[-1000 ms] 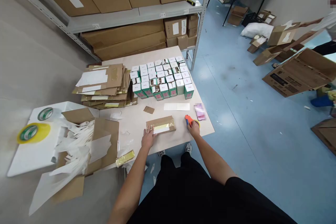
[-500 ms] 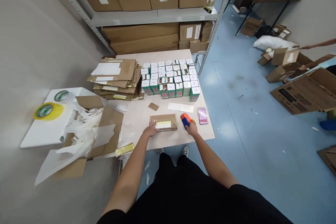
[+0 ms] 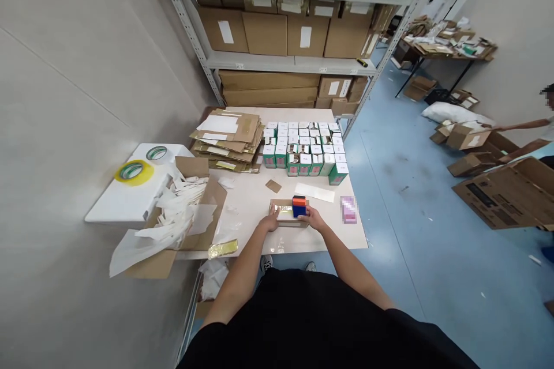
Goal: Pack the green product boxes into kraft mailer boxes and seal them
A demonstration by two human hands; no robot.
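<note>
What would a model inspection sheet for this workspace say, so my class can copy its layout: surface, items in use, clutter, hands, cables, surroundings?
Surface: pale, flat-topped table, crowded toward the back.
Items in use: small, oblong brown cardboard box; blocky orange-and-blue tape dispenser above it, contact unclear.
Clutter: small brown cardboard scrap; long white paper strip; stacked flattened brown cardboard; rows of upright green-and-white cartons.
Hands: left hand on the box's left end; right hand holding the dispenser.
Cables: nothing seen.
Surroundings: grey metal shelving behind; smooth blue floor; another person's arms at right.
</note>
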